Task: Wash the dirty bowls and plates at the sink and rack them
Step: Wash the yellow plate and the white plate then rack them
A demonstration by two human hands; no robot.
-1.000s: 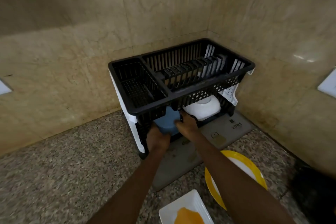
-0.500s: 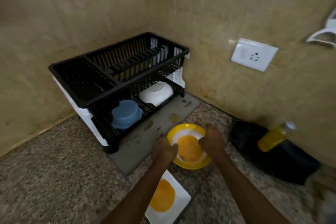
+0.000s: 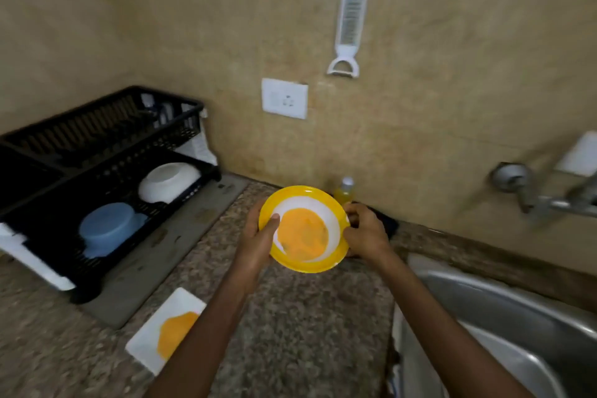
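Note:
A yellow-rimmed plate [image 3: 326,200] smeared with orange sauce is held up above the counter. My left hand [image 3: 258,241] grips its left edge with the thumb on the rim, and my right hand [image 3: 366,233] grips its right edge. A square white plate [image 3: 151,338] with an orange smear lies on the counter at the lower left. The black dish rack [image 3: 97,126] stands at the left, with a blue bowl [image 3: 106,229] and a white bowl [image 3: 168,181] upside down on its lower tier. The steel sink [image 3: 504,310] is at the lower right.
A tap [image 3: 542,200] sticks out of the wall above the sink. A yellow bottle [image 3: 344,192] stands by the wall behind the plate, next to a black object. A wall socket [image 3: 284,98] and a hanging white peeler [image 3: 349,29] are on the wall. A grey mat [image 3: 168,249] lies under the rack.
Both hands left the blue bowl in the rack, took the yellow-rimmed plate off the counter and lifted it. The view swung right, bringing the sink and tap into sight.

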